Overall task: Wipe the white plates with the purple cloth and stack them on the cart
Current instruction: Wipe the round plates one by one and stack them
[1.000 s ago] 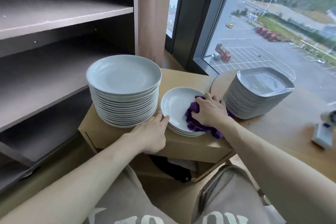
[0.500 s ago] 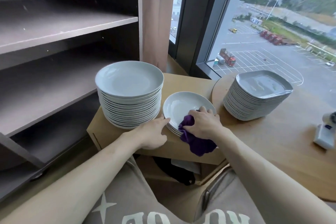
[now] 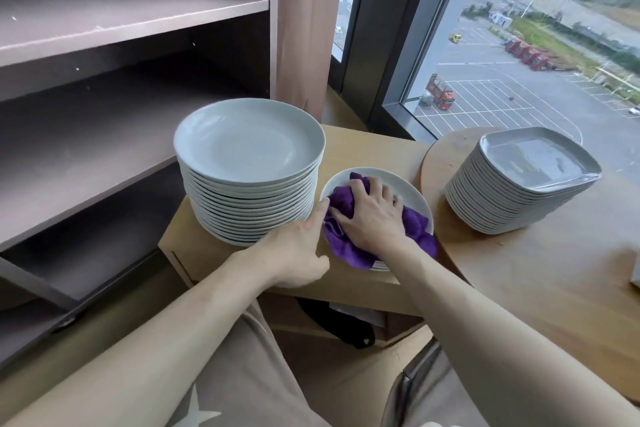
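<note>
Beside a tall window [image 3: 519,80], a low wooden cart [image 3: 374,149] carried a tall stack of white plates [image 3: 249,152] and, just to its right, a short stack whose top plate [image 3: 401,184] lay under the purple cloth [image 3: 414,224]. The right hand [image 3: 370,215] was spread on the cloth, fingers fairly straight, pressing it into the plate rather than clutching it. The left hand [image 3: 298,250] was open too, its forefinger touching the plate's near-left rim to steady it. The short stack sat close to the cart's front edge, with the cloth hanging over it. A hard sweep toward the body would likely drag plates off, and a push leftward could knock them against the tall stack.
</note>
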A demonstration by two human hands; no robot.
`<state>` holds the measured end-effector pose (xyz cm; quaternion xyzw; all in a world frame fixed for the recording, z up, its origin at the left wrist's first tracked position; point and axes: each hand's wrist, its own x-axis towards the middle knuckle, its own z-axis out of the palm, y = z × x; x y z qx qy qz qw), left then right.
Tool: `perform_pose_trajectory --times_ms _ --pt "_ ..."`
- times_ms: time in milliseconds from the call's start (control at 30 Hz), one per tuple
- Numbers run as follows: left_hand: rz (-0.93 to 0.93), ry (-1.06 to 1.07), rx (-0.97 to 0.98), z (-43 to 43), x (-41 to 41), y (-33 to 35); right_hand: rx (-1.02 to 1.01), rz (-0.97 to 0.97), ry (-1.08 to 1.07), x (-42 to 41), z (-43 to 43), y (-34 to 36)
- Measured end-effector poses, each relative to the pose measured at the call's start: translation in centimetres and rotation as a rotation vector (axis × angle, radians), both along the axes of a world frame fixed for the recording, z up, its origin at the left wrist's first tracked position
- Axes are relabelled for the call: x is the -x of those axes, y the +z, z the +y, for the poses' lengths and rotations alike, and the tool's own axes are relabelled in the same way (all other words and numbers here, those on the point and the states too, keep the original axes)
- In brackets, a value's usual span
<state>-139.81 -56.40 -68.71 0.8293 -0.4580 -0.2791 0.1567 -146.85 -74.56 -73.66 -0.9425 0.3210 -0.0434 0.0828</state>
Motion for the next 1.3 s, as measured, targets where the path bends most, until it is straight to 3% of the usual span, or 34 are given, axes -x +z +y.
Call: perform_pose_trajectory --times_ms 300,467,667,1000,1300 --pt "-0.088 -0.076 -0.075 -0.1 0.0 -0.4 0.184 0.015 -0.109 -2.0 -1.5 -0.5" --pt "-0.124 -0.058 -0.096 -0.1 0.3 0.1 0.239 0.064 -0.060 -1.1 -2.8 0.1" --pt "-0.148 -0.054 -0.095 0.0 0.5 0.1 0.140 0.210 0.118 2.1 -6.1 1.6" --pt "-0.156 -0.055 -0.074 0.2 0.8 -0.1 0.002 0.268 0.019 5.4 -4.6 3.4" --pt "-0.162 -0.031 -0.029 0.1 0.7 -0.6 -0.046 0.340 0.099 6.0 -1.1 4.4"
